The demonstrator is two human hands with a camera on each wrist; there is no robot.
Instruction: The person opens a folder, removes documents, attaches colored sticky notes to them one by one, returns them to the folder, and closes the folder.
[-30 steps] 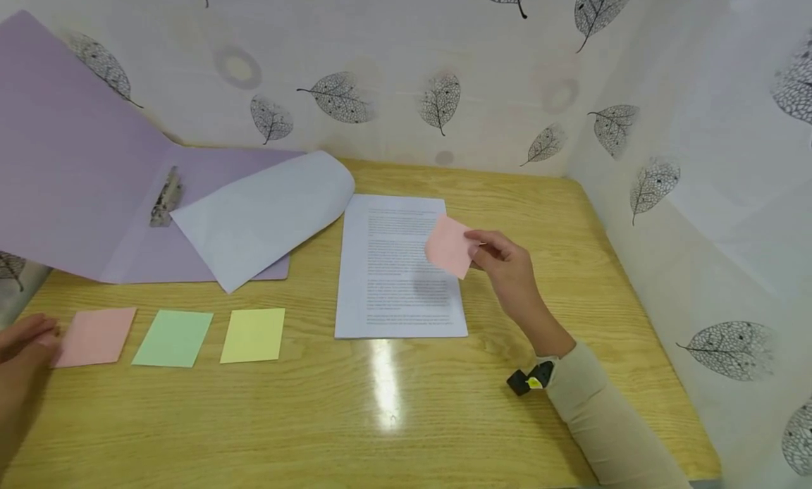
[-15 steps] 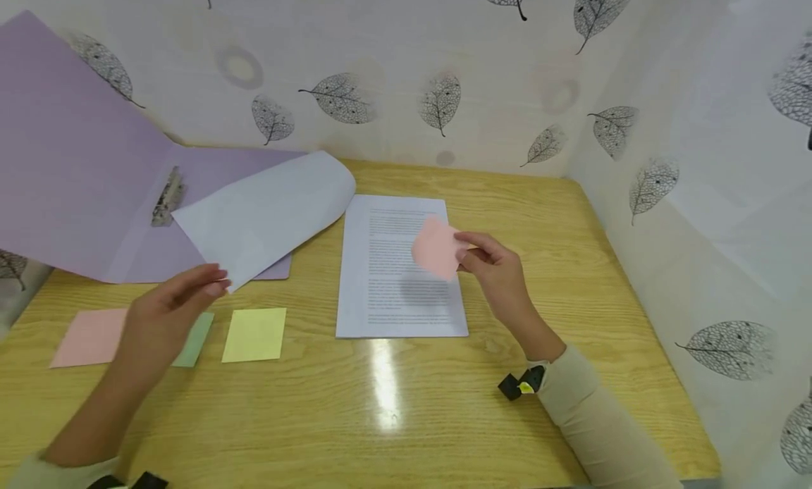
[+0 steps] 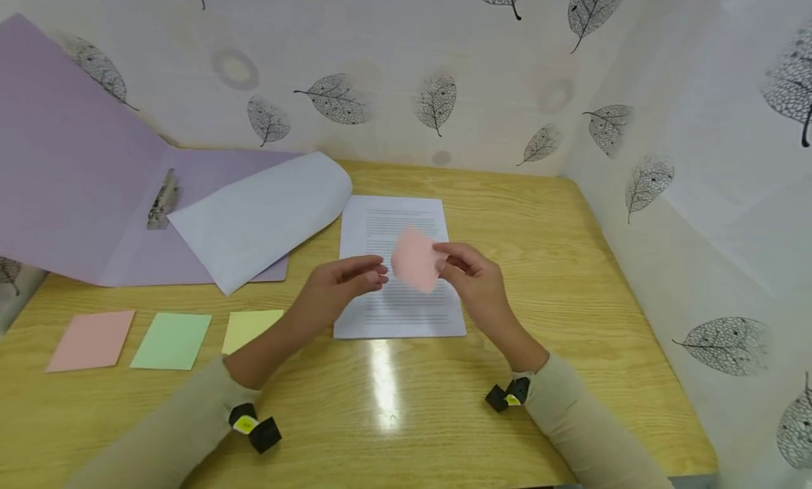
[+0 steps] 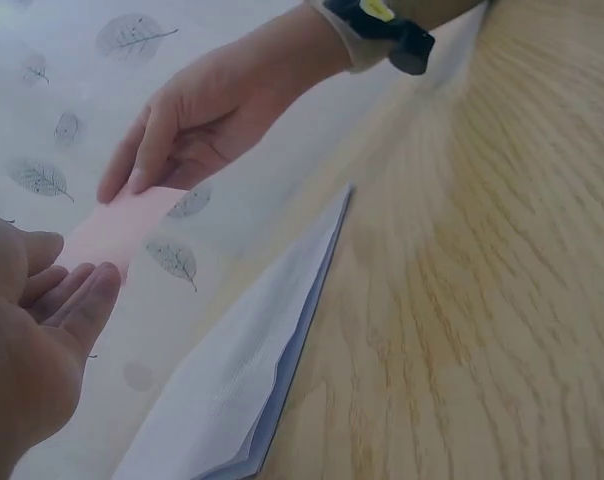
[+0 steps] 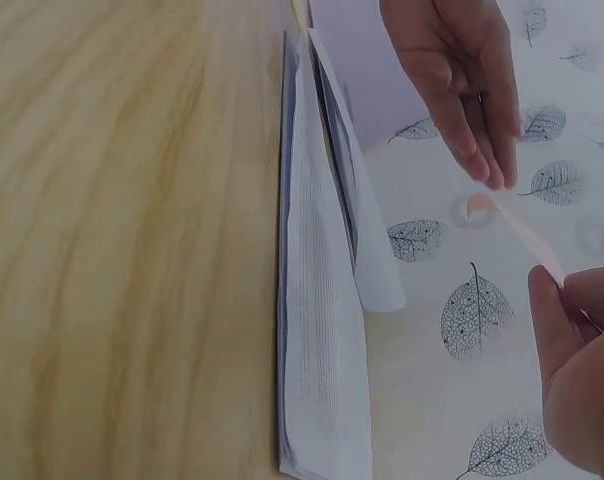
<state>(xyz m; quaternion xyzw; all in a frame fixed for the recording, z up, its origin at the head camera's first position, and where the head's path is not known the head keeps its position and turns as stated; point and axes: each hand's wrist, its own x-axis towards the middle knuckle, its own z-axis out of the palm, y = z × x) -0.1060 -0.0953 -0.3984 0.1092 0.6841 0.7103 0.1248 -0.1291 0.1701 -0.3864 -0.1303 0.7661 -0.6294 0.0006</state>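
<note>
We count four sticky notes in all: one pink note up in the air and three lying in a row on the wooden table. Those three are a second pink square, a green square and a yellow square, the last partly covered by the left forearm. There is one purple folder, spread with its cover tilted up, and one metal clip on it near the fold. One white sheet lies askew across the folder, its far end curved and just beside the single printed stack; we see layered edges there but cannot count the pages. Each of the two wrists carries one black device with a yellow patch.

Of the two hands, the right hand pinches the raised pink note by its edge, thumb against the fingers. That note hangs above the printed stack, blurred in the head view and slightly bent in the right wrist view. The left hand holds nothing — its fingers are extended, with the thumb apart from them and a moderate gap between. Its fingertips point at the note's free edge and stand just beside it; the right wrist view shows a small space between, so we read it as near rather than gripping.
</note>
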